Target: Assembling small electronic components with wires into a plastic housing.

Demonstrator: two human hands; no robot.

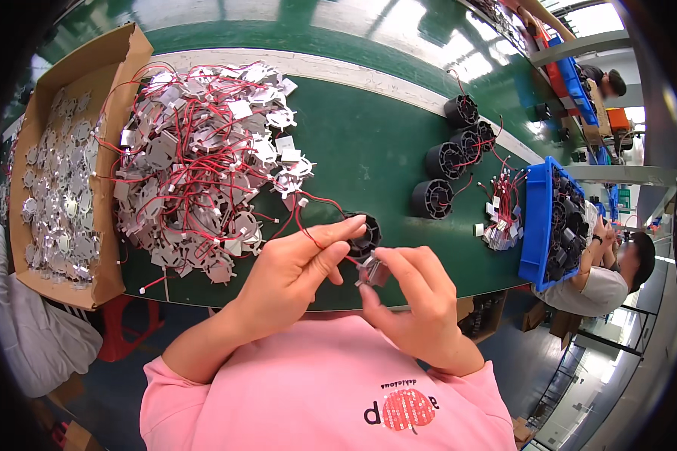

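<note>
Two hands with a small grey part and red wire at a green tabletop

Item, right hand (425, 297): we record its grip as closed, thumb and fingertips pinching a small grey part (374, 272). The part sits in front of our pink shirt (308, 383), near the front edge of the tabletop (346, 128).

Item, left hand (282, 274): its grip is closed too, thumb and forefinger brought together on a red wire (302, 220), which reaches toward the small grey part. The exact contact is hidden by our fingers.

Item, one black cup (366, 237), round, on the tabletop just beyond our fingertips and partly covered by them.

Item, one large heap of grey plates (203, 161) tangled with red wires and white plugs, left of our hands.

Item, one cardboard box (113, 282) at the far left, beside the heap, with silvery plates (64, 203) spread over its bottom.

Item, a cluster of black cups (432, 199) to the right, some trailing red wires.

Item, one bundle of red leads (506, 203) with white ends, between the cluster and the blue bin.

Item, one blue bin (532, 225) holding black pieces (568, 225).

Item, one co-worker (605, 289) in a light shirt, beyond the blue bin.
</note>
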